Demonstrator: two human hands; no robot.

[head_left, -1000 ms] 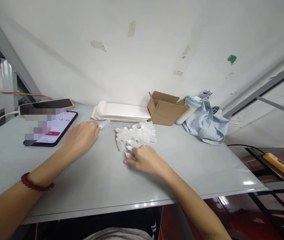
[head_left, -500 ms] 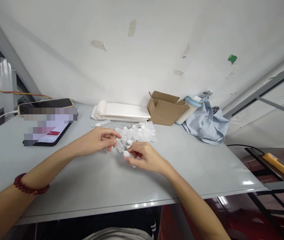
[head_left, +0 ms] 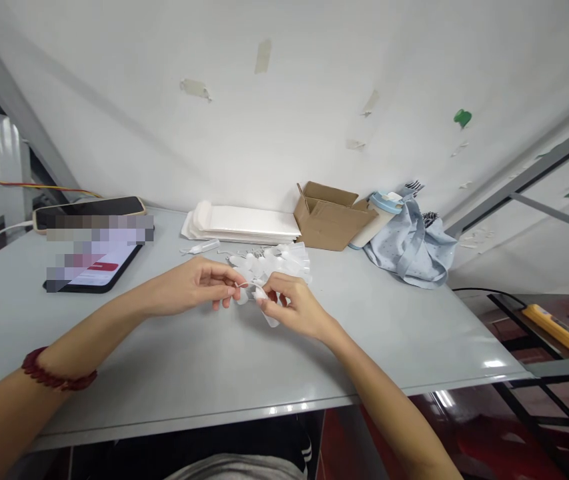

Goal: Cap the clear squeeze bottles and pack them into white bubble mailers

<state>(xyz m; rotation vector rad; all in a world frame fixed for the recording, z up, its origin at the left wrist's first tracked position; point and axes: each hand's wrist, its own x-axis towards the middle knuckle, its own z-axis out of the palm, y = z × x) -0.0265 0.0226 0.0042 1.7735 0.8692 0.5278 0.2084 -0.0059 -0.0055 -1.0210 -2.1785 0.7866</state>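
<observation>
At the far left of my glossy pale grey table (head_left: 204, 380), a white charging cable (head_left: 7, 230) runs to a dark-screened phone in a light tan case (head_left: 89, 208), lying near the wall. Just in front of it, a larger black-edged phone (head_left: 101, 270) lies with its screen lit, partly masked by blurred squares. My left forearm, with a dark red beaded bracelet (head_left: 59, 373) at the wrist, reaches in from the lower left. My left hand (head_left: 194, 290) has its thumb and fingertips pinched together on one end of a thin, curved white strip (head_left: 251, 285), the other fingers loosely curled. Beyond that hand lies one small, clear plastic tube-like piece (head_left: 205, 247), and behind it a flat stack of white paper envelopes (head_left: 249, 220). The strip arches across to my right hand (head_left: 297, 307), whose thumb and fingers grip a small, frosted white plastic piece (head_left: 271, 319), its body slanting down below the fingers. Just behind both hands is a loose pile of similar translucent pieces (head_left: 289, 260). Farther right stand an open brown cardboard box (head_left: 331, 223), a cream cup with a pale blue lid (head_left: 377, 227), tilted, and a crumpled light blue dotted cloth bag (head_left: 409, 247).
</observation>
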